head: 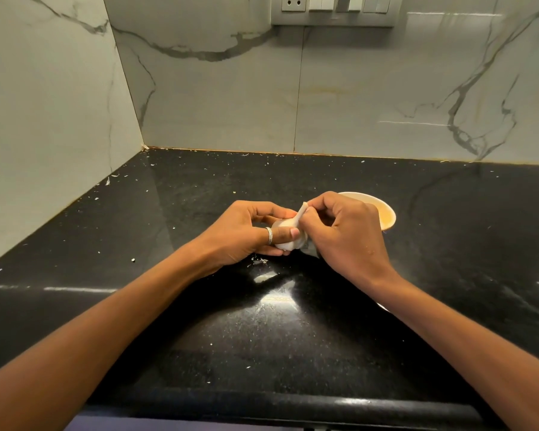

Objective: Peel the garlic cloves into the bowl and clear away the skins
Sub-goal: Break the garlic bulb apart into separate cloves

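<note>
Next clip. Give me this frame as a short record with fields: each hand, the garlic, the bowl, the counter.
left hand: grips the garlic bulb above the counter; ring on the thumb
right hand: pinches a strip of skin standing up from the bulb
bowl: pale, behind the right hand, inside mostly hidden
counter: black, glossy, with scattered skin flecks
stage: peeling under way

Glossy black countertop (199, 321) meets veined marble walls (355, 98) below a switch panel (335, 9).
</note>
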{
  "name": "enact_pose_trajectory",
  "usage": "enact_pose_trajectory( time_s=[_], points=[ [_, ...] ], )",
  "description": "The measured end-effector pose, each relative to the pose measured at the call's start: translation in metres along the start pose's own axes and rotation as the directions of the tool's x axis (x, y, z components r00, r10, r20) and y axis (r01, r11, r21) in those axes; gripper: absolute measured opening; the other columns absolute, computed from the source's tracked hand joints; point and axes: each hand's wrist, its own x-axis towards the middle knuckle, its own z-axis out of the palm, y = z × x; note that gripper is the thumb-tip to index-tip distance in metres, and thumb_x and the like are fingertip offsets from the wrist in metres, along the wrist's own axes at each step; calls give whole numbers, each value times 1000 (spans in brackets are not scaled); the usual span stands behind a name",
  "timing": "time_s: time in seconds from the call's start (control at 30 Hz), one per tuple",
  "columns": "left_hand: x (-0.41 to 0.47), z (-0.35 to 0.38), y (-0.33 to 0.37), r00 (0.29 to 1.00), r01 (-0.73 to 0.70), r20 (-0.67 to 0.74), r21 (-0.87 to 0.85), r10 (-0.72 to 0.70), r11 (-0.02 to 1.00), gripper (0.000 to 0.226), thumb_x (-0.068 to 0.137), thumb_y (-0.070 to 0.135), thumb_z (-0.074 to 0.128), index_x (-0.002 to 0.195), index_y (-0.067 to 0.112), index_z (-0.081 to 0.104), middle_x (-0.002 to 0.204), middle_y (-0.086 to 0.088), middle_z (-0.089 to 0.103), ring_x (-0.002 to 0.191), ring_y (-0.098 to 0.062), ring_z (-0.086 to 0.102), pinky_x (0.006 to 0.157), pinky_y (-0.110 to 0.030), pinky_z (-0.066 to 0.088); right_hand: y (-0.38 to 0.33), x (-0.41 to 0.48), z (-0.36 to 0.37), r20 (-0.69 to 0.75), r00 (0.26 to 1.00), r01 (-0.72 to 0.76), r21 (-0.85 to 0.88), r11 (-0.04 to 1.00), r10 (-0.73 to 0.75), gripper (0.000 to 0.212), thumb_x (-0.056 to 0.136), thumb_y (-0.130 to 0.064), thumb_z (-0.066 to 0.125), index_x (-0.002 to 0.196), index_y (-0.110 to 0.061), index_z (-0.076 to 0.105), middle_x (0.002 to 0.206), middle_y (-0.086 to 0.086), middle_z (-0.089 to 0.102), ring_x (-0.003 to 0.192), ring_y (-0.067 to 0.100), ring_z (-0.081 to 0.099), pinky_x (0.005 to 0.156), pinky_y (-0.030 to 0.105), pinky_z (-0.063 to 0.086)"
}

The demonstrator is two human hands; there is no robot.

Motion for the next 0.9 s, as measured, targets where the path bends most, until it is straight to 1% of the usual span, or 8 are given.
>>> enact_pose_trajectory(
  time_s=[0.1, 0.23, 0.4, 0.47, 0.57, 0.67, 0.77, 0.9],
  points=[
    [-1, 0, 0, 1000, 0, 4, -3, 0, 1000, 29, 86, 16, 78, 115, 13, 73, 112, -16, 70, 93, -30, 75, 80, -33, 62, 1, 1, 0, -4, 1000, -1, -5, 1000, 1, 18, 92, -19, 68, 77, -15, 75, 63, -10, 67, 62, 13, 61, 56, 25, 44],
    [-1, -1, 1, 1000, 13, 5, -33, -13, 999, 28, 85, 15, 78, 112, 13, 73, 110, -14, 71, 93, -29, 75, 80, -33, 62, 0, 1, -2, 9, 1000, -7, 12, 1000, 7, 17, 92, -17, 68, 77, -16, 76, 63, -14, 66, 63, 8, 61, 57, 21, 44],
    [0, -2, 2, 1000, 24, -4, -30, -24, 999, 29, 87, 14, 76, 115, 14, 70, 111, -13, 73, 95, -29, 75, 83, -35, 62, -2, 2, -3, 46, 998, -46, 65, 997, 43, 14, 94, -19, 67, 85, -18, 78, 75, -11, 73, 72, 10, 68, 69, 36, 54],
    [0, -1, 1, 1000, 7, -30, -15, -7, 1000, 30, 86, 17, 76, 115, 14, 70, 111, -13, 73, 93, -25, 75, 81, -34, 62, -3, 2, -4, 63, 997, -56, 85, 995, 51, 14, 95, -20, 67, 87, -20, 78, 76, -12, 74, 75, 10, 69, 70, 35, 53],
    [-1, 2, 1, 998, -21, -60, -3, 20, 1000, 34, 83, 25, 78, 113, 13, 71, 106, -12, 74, 89, -17, 74, 79, -30, 61, -7, 1, -4, 87, 996, -39, 98, 994, 30, 12, 95, -20, 68, 88, -22, 78, 78, -14, 74, 78, 8, 68, 70, 28, 52],
    [-1, 3, 2, 999, -35, -40, -11, 35, 999, 29, 87, 20, 76, 114, 12, 70, 95, -6, 75, 86, -12, 73, 78, -28, 60, -8, 1, -3, 97, 995, -13, 94, 995, 4, 12, 95, -19, 69, 87, -23, 78, 77, -15, 73, 77, 9, 68, 70, 29, 52],
    [-3, 3, 3, 997, -69, -24, -12, 69, 998, 34, 87, 18, 74, 119, 12, 68, 100, -7, 77, 91, -17, 74, 82, -34, 62, -6, 1, -2, 97, 995, -9, 86, 996, 1, 12, 93, -19, 70, 85, -21, 78, 75, -13, 73, 75, 10, 68, 69, 31, 52],
    [-5, 5, 4, 986, -145, -77, 5, 145, 989, 32, 89, 13, 73, 119, 10, 62, 110, -9, 74, 96, -25, 74, 80, -43, 63, -3, 2, 0, 90, 996, -13, 65, 998, 7, 11, 94, -23, 71, 85, -19, 77, 73, -10, 72, 72, 10, 66, 64, 28, 51]
  ],
)
